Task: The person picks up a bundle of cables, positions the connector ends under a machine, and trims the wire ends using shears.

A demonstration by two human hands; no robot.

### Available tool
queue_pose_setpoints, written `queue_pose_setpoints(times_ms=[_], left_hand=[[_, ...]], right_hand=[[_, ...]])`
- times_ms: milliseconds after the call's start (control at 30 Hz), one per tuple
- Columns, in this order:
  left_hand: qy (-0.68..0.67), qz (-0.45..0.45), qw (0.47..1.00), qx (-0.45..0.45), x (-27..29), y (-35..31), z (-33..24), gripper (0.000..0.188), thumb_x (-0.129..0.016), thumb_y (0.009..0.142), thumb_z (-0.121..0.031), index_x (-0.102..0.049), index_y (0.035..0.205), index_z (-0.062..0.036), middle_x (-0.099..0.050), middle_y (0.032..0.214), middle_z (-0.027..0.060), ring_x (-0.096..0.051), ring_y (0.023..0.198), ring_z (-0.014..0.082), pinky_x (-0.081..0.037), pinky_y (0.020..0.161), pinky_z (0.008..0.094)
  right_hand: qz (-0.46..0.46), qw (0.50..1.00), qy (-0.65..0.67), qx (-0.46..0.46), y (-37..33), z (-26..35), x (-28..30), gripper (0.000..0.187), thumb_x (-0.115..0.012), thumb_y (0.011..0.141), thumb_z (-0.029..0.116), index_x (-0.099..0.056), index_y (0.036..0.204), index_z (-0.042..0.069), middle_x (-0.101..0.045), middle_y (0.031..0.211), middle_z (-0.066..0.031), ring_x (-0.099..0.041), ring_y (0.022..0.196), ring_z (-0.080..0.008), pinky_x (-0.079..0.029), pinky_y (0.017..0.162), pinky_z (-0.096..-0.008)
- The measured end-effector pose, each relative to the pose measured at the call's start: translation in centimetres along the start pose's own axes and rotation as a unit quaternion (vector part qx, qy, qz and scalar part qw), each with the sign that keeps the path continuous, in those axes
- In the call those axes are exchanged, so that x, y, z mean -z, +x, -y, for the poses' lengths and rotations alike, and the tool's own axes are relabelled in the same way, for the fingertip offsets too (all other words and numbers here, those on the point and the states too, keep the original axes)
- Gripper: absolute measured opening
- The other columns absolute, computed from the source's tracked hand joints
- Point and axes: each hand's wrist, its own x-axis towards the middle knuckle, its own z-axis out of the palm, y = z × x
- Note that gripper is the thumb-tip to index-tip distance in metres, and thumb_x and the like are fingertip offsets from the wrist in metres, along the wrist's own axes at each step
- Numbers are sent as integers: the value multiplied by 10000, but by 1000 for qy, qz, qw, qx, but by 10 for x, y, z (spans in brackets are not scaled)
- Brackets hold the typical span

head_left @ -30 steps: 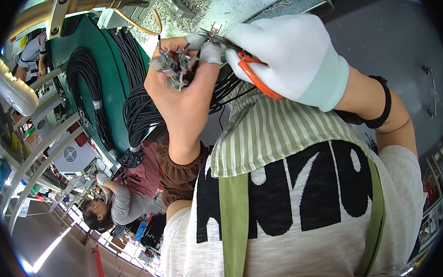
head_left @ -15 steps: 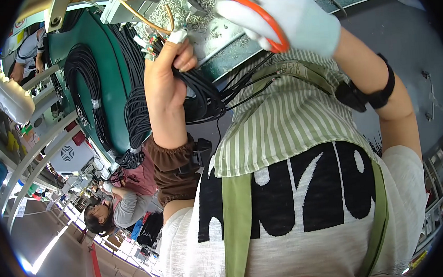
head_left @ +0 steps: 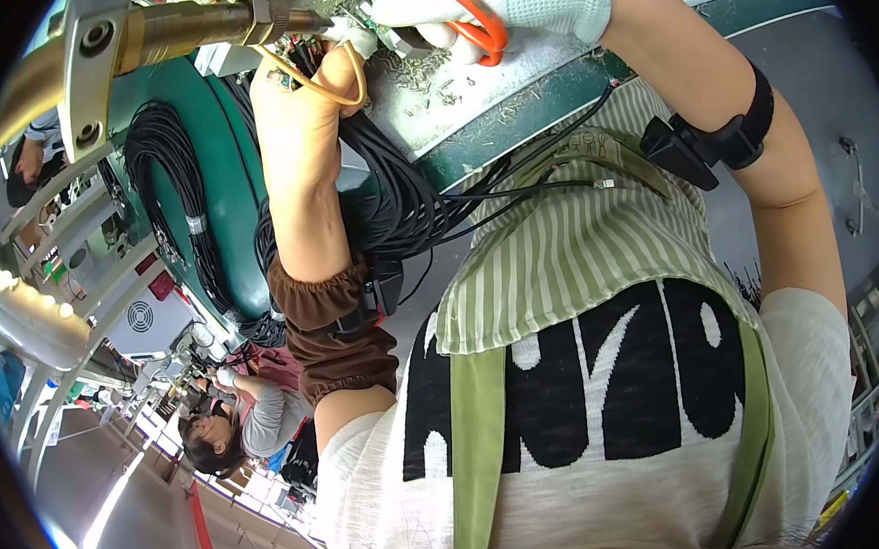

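At the upper middle my left hand (head_left: 297, 108) is closed around the end of a bundle of black cables (head_left: 396, 197), with small coloured wires (head_left: 304, 55) showing above the fingers. White covers sit on its fingertips. Close beside it on the right, my right hand (head_left: 475, 9), in a white glove, grips an orange-handled hand tool (head_left: 491, 33). The tool's metal end lies near the left fingertips and is partly hidden. A tan loop of thin tube (head_left: 357, 75) passes in front of my left hand.
A brass-coloured pipe (head_left: 188, 34) on a metal bracket (head_left: 91, 79) reaches toward my left hand. Small scraps (head_left: 414, 77) litter the bench. Coiled black cables (head_left: 191, 178) lie on a green surface (head_left: 228, 231) at left. Another person (head_left: 258, 423) works at lower left.
Both hands have moved up and to the left in the picture, with the tool now close to the left fingertips. The brass-coloured pipe shows more. Cable ends now lie across the apron.
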Motion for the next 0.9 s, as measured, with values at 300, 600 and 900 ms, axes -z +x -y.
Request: queue_pose_setpoints(times_ms=[300,600,900], left_hand=[[60,-58,996,-23,-6,-5,-2,277,-775,761,-178,-589,892,-20,-557,688,-10,-485,573,53,-380,516,191],[102,-80,991,-28,-3,-2,-2,238,-739,769,-136,-592,908,-10,-595,745,13,-521,613,67,-408,545,195],[-55,-108,992,31,-2,-10,1,164,-623,888,-142,-564,939,2,-585,732,62,-521,544,109,-405,493,225]], right_hand=[[15,999,-28,-1,4,4,2,242,-608,868,199,-595,736,-3,-556,554,-66,-544,434,-136,-403,372,-265],[37,999,7,-32,11,7,4,268,-609,870,215,-579,716,-2,-563,557,-65,-546,427,-140,-401,360,-266],[-55,983,-149,93,-1,1,2,299,-637,859,236,-545,694,4,-539,541,-88,-564,446,-159,-417,394,-294]])
